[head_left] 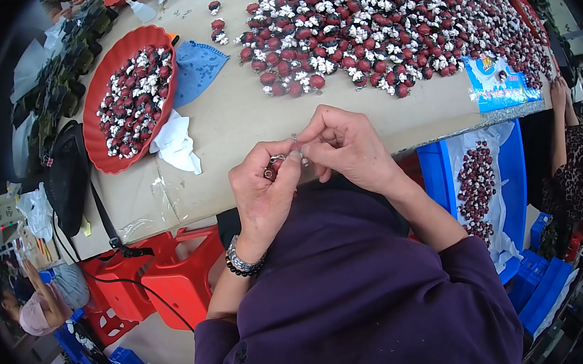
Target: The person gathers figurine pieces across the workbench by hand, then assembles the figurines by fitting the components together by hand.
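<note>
Both my hands meet over the near edge of the table. My left hand point(262, 184) is closed around a few small dark red ornaments point(273, 167) with metal loops, their shape partly hidden by the fingers. Thumb and forefinger of my right hand point(343, 148) pinch something tiny, perhaps a metal ring, against the left fingertips; what it is stays too small to make out. Beyond the hands spreads a large heap of red, black and white ornaments point(361, 30). To the left, a red scalloped bowl point(93, 133) holds more of the same pieces.
A crumpled white tissue point(177, 147) and a blue cloth point(198, 67) lie beside the bowl. A blue-white packet point(495, 88) sits at the table's right edge. A lined blue crate point(437, 179) with ornaments stands below. Red stools point(182, 281) are at left. Other people work on both sides.
</note>
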A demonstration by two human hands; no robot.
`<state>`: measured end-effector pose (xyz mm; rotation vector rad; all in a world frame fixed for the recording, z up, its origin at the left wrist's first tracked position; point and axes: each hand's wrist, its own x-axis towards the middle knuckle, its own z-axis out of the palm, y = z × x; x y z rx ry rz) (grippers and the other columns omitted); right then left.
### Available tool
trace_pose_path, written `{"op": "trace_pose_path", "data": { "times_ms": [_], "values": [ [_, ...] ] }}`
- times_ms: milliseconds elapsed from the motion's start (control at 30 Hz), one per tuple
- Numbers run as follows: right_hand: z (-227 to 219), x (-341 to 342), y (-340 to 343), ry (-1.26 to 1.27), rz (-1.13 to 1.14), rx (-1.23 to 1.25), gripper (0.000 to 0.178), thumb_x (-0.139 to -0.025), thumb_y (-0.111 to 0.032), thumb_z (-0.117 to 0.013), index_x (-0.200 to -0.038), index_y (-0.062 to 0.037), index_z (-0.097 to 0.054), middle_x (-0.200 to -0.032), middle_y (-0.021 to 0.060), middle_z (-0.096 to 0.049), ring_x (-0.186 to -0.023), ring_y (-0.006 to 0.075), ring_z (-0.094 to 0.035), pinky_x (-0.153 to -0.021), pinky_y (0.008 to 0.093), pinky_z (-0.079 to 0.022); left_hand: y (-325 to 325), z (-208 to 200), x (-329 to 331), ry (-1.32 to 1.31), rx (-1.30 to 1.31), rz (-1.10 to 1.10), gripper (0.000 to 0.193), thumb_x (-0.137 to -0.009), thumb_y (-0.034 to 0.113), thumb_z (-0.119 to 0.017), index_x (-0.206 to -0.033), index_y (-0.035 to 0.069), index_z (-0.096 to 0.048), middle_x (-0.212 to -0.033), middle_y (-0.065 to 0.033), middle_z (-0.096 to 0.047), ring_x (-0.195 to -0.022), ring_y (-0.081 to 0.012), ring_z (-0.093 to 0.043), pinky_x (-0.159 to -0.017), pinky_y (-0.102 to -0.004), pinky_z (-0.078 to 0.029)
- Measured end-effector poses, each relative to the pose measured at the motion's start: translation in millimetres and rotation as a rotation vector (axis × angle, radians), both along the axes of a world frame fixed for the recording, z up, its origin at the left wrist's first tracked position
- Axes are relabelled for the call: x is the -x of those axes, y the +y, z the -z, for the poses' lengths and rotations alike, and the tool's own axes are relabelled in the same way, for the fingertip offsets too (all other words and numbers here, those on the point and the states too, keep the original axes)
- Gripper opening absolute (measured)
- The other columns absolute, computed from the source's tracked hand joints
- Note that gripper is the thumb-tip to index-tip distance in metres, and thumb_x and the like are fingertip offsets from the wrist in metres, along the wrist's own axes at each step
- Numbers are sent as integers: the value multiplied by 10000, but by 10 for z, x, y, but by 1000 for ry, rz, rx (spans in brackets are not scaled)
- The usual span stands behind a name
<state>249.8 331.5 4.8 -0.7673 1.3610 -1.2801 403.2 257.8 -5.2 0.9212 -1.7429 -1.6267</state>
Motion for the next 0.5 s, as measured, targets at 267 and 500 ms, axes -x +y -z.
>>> {"op": "trace_pose_path", "data": {
  "times_ms": [267,500],
  "values": [
    [60,-22,34,-110,-8,78,144,-924,-42,-558,-1063,-16,-532,-808,38,-624,-641,82,-616,-556,223,-520,25,-108,3,-101,137,-46,150,-857,17,-650,-995,-43,-651,-636,15,-570,-587,-21,-492,-512,-206,-414],
    [98,-1,84,-304,119,126,168,-925,-130,-586,-1009,-9,-504,-775,38,-584,-574,67,-552,-437,224,-502,34,-85,75,-95,83,49,203,-886,4,-639,-1083,-44,-652,-753,-2,-626,-596,-17,-495,-509,-175,-398]
  ]
}}
